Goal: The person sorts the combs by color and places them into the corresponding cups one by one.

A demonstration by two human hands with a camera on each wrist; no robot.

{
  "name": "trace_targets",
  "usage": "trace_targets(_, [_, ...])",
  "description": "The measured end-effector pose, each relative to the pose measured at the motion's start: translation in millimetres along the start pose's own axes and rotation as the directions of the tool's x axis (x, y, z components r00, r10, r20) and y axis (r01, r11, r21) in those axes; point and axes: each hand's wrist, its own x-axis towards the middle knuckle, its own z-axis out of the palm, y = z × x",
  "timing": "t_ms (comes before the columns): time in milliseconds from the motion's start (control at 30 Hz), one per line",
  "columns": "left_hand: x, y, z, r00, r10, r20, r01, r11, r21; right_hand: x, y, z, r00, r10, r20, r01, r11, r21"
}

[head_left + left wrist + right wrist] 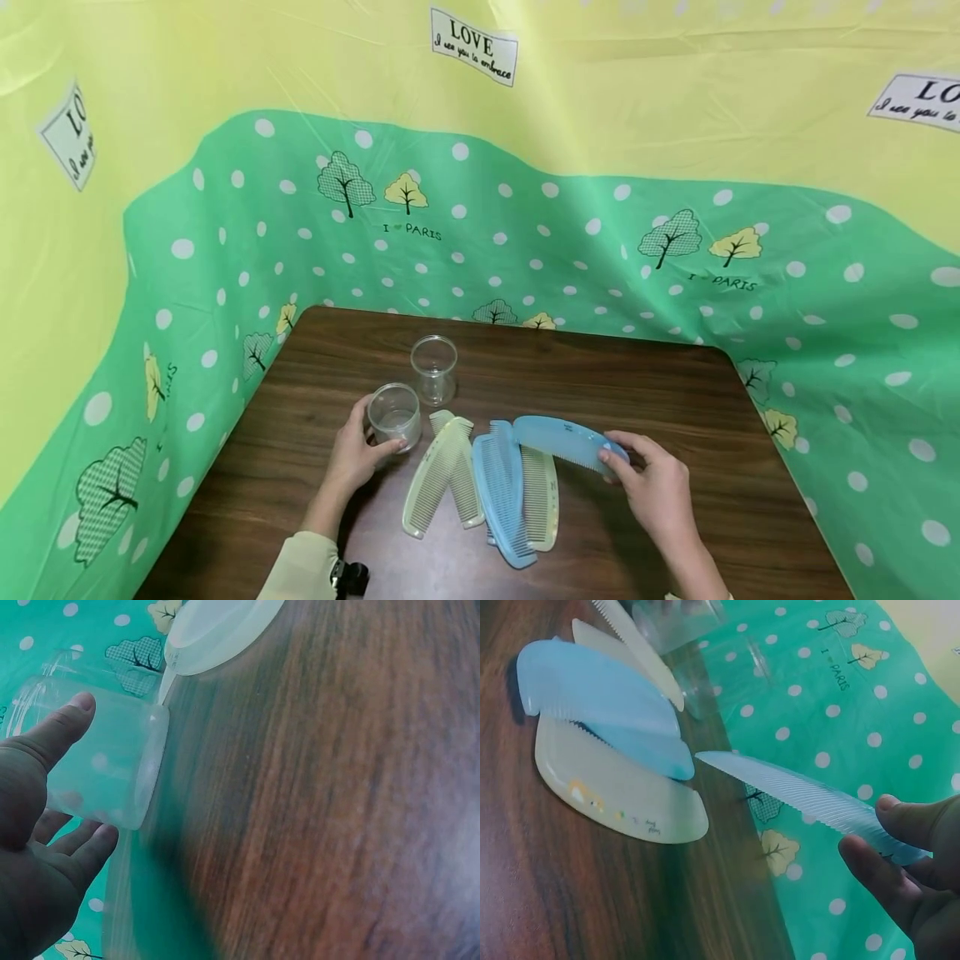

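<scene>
One clear, round plastic cup [394,417] is gripped by my left hand [357,450]. Rightward lie pale-yellow plastic combs [429,490], then overlapping blue plastic combs [501,498]. Further right, raised, is a curved, translucent blue comb [564,442], its right end pinched by my right hand [660,487]; probably light, stiff and slippery, best held by its toothless back.

Smooth, glossy plastic combs [501,492]

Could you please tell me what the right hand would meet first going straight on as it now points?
The right hand, holding a curved blue plastic comb, would probably reach the overlapping blue plastic combs first; height is unclear, so it might pass above.
</scene>
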Motion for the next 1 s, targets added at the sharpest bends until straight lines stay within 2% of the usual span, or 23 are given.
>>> trace_targets(133, [-0.8, 0.9, -0.6, 1.000, 0.004, 0.000, -0.004, 1.000, -0.008, 4, -5, 1, 0.997, -0.055, -0.047, 0.055, 0.998, -0.002])
trace_targets(367, [-0.9, 0.5, -0.6, 1.000, 0.020, -0.007, -0.020, 1.000, 0.009, 14, -20, -2, 0.990, -0.097, -0.100, 0.100, 0.995, 0.025])
trace_targets(700, [-0.7, 0.2, -0.4, 1.000, 0.018, -0.002, -0.018, 1.000, 0.013, 27, -43, -3, 0.982, -0.154, -0.110, 0.163, 0.983, 0.080])
trace_targets(1000, [-1.1, 0.0, -0.7, 1.000, 0.020, -0.002, -0.020, 1.000, -0.016, 31, -56, -1, 0.981, -0.169, -0.093, 0.182, 0.969, 0.165])
